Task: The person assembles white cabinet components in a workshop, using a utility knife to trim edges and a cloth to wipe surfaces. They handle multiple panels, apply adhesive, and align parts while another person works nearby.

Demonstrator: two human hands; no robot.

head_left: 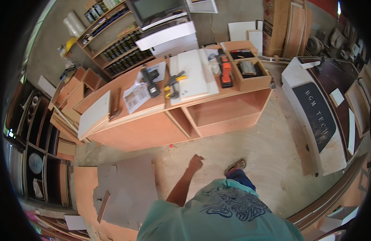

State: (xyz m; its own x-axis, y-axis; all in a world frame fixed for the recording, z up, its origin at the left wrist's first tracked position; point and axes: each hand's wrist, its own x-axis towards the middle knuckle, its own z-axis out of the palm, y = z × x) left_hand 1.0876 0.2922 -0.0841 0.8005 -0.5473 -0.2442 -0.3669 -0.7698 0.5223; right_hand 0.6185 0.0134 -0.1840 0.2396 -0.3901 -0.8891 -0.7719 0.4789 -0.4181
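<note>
My left hand [196,162] hangs over the bare floor in front of the wooden workbench [129,134], touching nothing. Its fingers look loosely curled in, and nothing shows in them. My right hand is out of sight. On the bench top, nearest to me, lie a black cordless tool [151,82], a yellow and black bar clamp [175,83] and an orange and black power tool [225,69]. White boards [189,76] lie between the clamp and the orange tool. Printed sheets [136,96] rest under and beside the black tool.
Grey sheet material [133,188] lies on the floor at left, a wood strip [104,207] on it. A white sign panel [310,108] leans at right. An open wooden box [251,74] sits on the bench's right end. Shelves of dark cans [125,50] stand behind.
</note>
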